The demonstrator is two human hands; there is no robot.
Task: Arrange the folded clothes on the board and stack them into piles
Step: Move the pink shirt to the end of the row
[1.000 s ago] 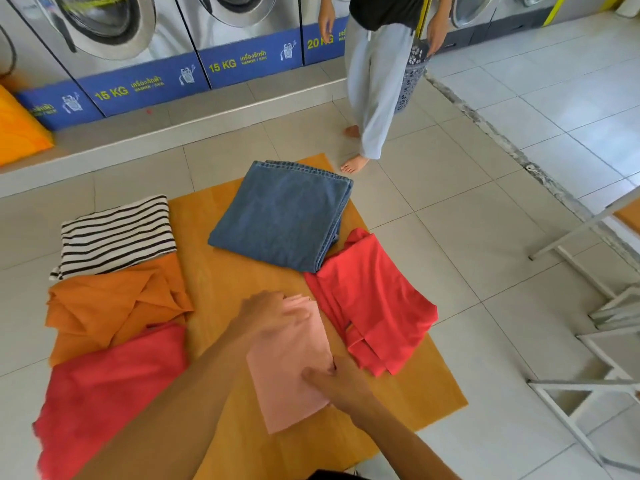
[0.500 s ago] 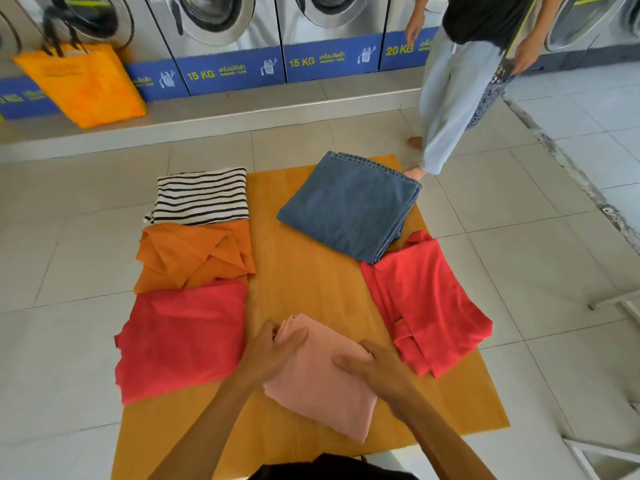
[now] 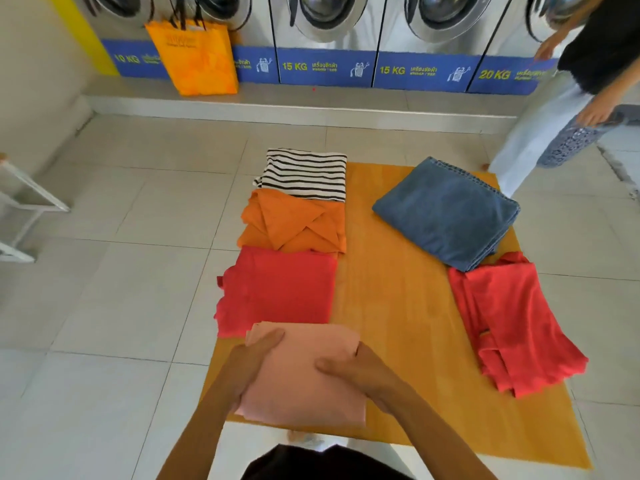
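Observation:
A folded pink cloth (image 3: pixel 304 372) is held between both hands at the near left of the wooden board (image 3: pixel 394 306). My left hand (image 3: pixel 252 362) grips its left edge and my right hand (image 3: pixel 353 372) grips its right edge. Its far edge overlaps the near edge of a folded red cloth (image 3: pixel 280 289). Behind that lie a folded orange cloth (image 3: pixel 294 223) and a striped black-and-white cloth (image 3: pixel 304 174) in one column along the board's left side. On the right side lie folded blue jeans (image 3: pixel 446 213) and a loosely folded red garment (image 3: pixel 512 327).
A person (image 3: pixel 540 133) in light trousers stands at the far right beside the board. Washing machines (image 3: pixel 325 39) line the back on a raised step, with an orange bag (image 3: pixel 197 60) leaning on them. A white metal rack (image 3: pixel 20 209) stands at the left. Tiled floor surrounds the board.
Both hands have carried the pink cloth from the board's middle to the near left, up against the red cloth. The view has swung left.

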